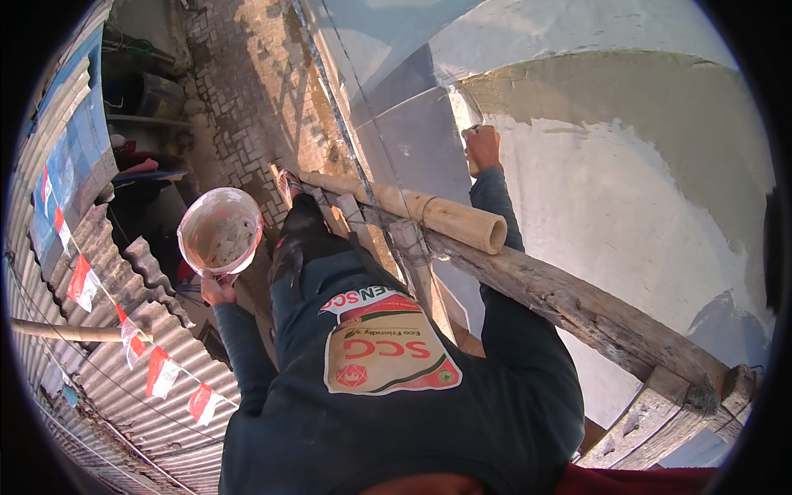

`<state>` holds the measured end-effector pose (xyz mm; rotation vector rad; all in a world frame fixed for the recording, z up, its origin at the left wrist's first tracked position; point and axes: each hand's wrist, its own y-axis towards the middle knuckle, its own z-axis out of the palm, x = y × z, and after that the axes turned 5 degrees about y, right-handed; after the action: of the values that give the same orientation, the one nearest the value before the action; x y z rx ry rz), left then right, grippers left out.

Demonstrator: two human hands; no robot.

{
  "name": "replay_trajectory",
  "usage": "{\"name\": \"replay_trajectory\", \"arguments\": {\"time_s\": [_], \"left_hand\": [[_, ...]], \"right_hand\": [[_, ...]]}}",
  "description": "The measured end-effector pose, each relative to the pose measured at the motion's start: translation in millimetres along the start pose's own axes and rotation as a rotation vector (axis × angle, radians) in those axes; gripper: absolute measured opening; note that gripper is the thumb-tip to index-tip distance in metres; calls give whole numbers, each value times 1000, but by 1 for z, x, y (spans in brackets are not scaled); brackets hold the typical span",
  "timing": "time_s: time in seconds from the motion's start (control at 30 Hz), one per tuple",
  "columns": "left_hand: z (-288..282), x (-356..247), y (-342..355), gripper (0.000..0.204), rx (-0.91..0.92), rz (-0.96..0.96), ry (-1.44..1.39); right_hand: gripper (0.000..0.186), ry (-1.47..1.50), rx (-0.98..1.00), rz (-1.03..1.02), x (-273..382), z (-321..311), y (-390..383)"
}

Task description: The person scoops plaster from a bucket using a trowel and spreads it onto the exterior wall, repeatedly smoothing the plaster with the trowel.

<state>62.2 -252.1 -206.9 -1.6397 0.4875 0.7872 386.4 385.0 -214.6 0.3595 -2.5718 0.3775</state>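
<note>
My left hand (219, 290) grips the near rim of a round whitish bucket (188, 235), fingers closed around its edge. Smears of pale paste (235, 239) coat the inside of the bucket. Out to the right, my right arm reaches past a bamboo pole and a timber beam to the wall (602, 198). My right hand (482, 150) is closed in a fist against that wall, beside a vertical edge. A pale flat strip shows just above its knuckles, but what the fingers hold is hidden. Around the hand, the wall carries white and grey-beige patches of coating.
A bamboo pole (396, 202) and a rough timber beam (569, 305) run between me and the wall. Thin cables (330, 91) cross ahead. Brick paving (239, 99) lies far below. Corrugated roofing (165, 330) with red-and-white bunting (161, 371) fills the left.
</note>
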Motion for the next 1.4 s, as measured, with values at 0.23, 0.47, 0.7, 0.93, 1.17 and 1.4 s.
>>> {"name": "replay_trajectory", "arguments": {"time_s": [0.23,0.47,0.7,0.93,1.17,1.4], "left_hand": [[-24,6,23,34,-80,-20,44],[32,-14,0,28,-114,-155,61],[35,10,34,17,-98,-138,-11],[36,10,38,20,23,-45,-34],[53,-2,23,25,-40,-37,28],[38,-13,14,25,42,-27,41]], "right_hand": [[22,307,105,221,146,-83,-56],[24,413,4,175,161,-143,-88],[23,520,-97,127,179,-189,-117],[28,511,-298,55,186,-195,-152],[20,499,-32,148,141,-115,-138],[20,293,22,66,74,-40,-83]]}}
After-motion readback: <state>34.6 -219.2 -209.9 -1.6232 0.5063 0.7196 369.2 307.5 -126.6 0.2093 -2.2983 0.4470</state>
